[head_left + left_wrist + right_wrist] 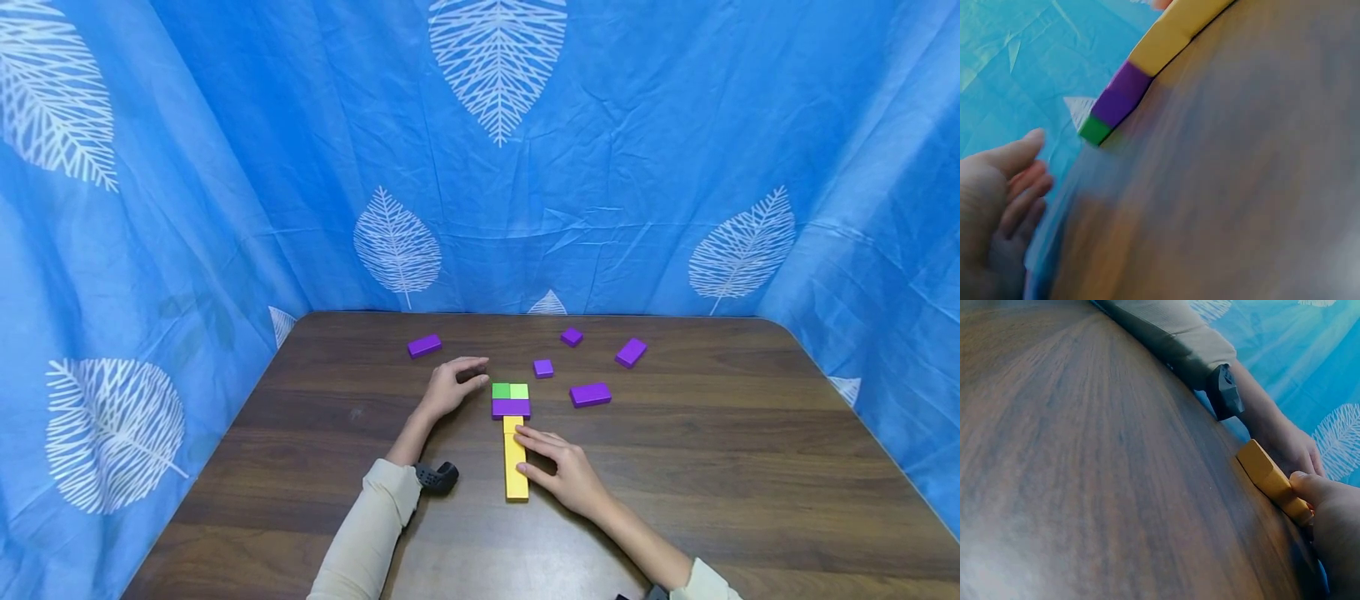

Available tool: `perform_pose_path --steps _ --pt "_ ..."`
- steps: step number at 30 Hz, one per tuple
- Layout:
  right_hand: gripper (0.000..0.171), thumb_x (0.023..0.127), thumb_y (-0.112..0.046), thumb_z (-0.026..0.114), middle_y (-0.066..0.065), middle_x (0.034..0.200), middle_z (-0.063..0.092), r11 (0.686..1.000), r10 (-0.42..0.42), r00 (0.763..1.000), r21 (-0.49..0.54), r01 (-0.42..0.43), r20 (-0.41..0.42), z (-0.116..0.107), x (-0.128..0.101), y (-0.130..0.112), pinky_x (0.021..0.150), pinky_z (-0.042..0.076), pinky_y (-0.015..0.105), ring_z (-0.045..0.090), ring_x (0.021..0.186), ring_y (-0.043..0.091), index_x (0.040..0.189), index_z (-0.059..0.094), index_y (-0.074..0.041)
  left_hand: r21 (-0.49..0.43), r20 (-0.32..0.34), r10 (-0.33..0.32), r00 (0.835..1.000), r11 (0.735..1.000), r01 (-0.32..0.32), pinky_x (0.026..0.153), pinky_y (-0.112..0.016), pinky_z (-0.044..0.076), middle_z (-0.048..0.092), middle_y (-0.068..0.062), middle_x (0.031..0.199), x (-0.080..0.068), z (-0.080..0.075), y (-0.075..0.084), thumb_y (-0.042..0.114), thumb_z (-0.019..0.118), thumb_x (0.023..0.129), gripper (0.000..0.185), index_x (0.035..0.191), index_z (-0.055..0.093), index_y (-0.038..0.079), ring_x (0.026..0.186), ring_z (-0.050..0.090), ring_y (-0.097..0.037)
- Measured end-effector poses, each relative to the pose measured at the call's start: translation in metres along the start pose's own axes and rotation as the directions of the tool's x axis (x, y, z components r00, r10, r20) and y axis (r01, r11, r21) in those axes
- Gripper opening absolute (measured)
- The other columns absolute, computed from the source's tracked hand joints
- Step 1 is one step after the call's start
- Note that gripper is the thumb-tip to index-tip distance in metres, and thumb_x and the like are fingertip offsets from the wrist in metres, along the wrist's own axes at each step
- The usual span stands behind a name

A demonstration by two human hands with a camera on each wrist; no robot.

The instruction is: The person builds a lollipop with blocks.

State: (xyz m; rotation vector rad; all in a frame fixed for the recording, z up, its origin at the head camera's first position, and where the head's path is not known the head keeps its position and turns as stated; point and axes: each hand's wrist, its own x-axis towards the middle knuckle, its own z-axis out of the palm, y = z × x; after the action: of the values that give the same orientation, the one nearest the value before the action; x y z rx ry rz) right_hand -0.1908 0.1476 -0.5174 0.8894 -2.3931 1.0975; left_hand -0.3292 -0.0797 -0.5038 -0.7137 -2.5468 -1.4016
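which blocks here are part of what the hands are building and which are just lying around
In the build: long yellow block under the right hand, purple block, two green blocks, left hand beside them.

Lying about: five loose purple blocks on the wooden table.

No text, label, brand, number or sign can be read in any of the views. The blocks are plain coloured faces, and the blue cloth [600, 167] behind the surface carries only white leaf prints, no lettering.
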Motion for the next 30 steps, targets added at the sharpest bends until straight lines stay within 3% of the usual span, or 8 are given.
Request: perform_pose_path --steps 2,5,9,14,21,26,30 --pt "0.039 0.082 -0.021 0.071 0.005 0.125 0.058 1.000 0.002 1.000 -0.001 -0.002 0.002 0.000 0.000 0.000 0.094 0.042 0.046 0.054 0.114 0.024 0.117 0.064 -0.006 0.004 -0.108 0.011 0.994 1.000 -0.010 0.092 -0.033 0.045 0.064 -0.007 0.113 0.003 -0.007 -0.004 0.019 0.069 0.085 0.032 0.115 0.066 0.007 0.106 0.058 -0.019" --pt "0.039 0.082 -0.021 0.071 0.005 0.126 0.057 1.000 0.004 1.000 0.003 -0.004 0.005 0.001 0.000 0.000 0.094 0.041 0.046 0.054 0.114 0.024 0.117 0.064 -0.006 0.047 -0.258 0.015 0.966 0.999 -0.003 0.095 -0.036 0.042 0.063 -0.010 0.114 0.008 -0.024 -0.013 0.017 0.071 0.083 0.032 0.112 0.067 0.006 0.109 0.057 -0.023" --pt "0.039 0.082 -0.021 0.071 0.005 0.125 0.058 1.000 -0.001 1.000 0.001 0.001 -0.001 0.002 -0.001 0.000 0.094 0.042 0.045 0.054 0.113 0.024 0.117 0.064 -0.005 0.101 -0.337 -0.005 0.942 0.994 0.041 0.098 -0.043 0.038 0.060 -0.015 0.118 0.012 -0.047 -0.028 0.012 0.071 0.082 0.035 0.115 0.064 0.002 0.112 0.054 -0.030" --pt "0.039 0.081 -0.020 0.071 0.006 0.125 0.058 1.000 -0.006 1.000 0.004 0.006 -0.007 0.001 -0.001 0.001 0.092 0.043 0.044 0.054 0.113 0.025 0.117 0.064 -0.005 0.170 -0.309 -0.072 0.948 0.977 0.129 0.101 -0.045 0.034 0.057 -0.021 0.121 0.012 -0.066 -0.043 0.009 0.070 0.082 0.038 0.117 0.061 -0.003 0.115 0.051 -0.034" --pt "0.039 0.081 -0.019 0.072 0.006 0.125 0.058 1.000 -0.012 1.000 -0.003 0.012 -0.013 0.000 -0.001 0.001 0.091 0.044 0.044 0.055 0.112 0.026 0.116 0.064 -0.005 0.205 -0.248 -0.161 0.955 0.955 0.215 0.099 -0.045 0.036 0.059 -0.021 0.118 0.010 -0.070 -0.053 0.011 0.070 0.082 0.035 0.115 0.064 0.000 0.113 0.052 -0.034" --pt "0.039 0.080 -0.018 0.072 0.006 0.124 0.058 1.000 -0.008 1.000 -0.002 0.007 -0.016 -0.001 -0.001 0.001 0.092 0.044 0.045 0.055 0.112 0.025 0.116 0.064 -0.004 0.168 -0.246 -0.182 0.952 0.959 0.226 0.100 -0.047 0.033 0.061 -0.018 0.116 0.009 -0.068 -0.052 0.016 0.073 0.081 0.034 0.111 0.067 0.004 0.112 0.053 -0.033" --pt "0.039 0.082 -0.020 0.071 0.006 0.125 0.058 1.000 -0.005 1.000 -0.005 0.005 -0.002 -0.001 -0.001 0.001 0.092 0.043 0.045 0.055 0.113 0.025 0.117 0.064 -0.005 0.103 -0.243 -0.208 0.947 0.965 0.239 0.098 -0.044 0.037 0.063 -0.014 0.114 0.003 -0.064 -0.040 0.021 0.075 0.078 0.035 0.110 0.069 0.008 0.111 0.054 -0.030"
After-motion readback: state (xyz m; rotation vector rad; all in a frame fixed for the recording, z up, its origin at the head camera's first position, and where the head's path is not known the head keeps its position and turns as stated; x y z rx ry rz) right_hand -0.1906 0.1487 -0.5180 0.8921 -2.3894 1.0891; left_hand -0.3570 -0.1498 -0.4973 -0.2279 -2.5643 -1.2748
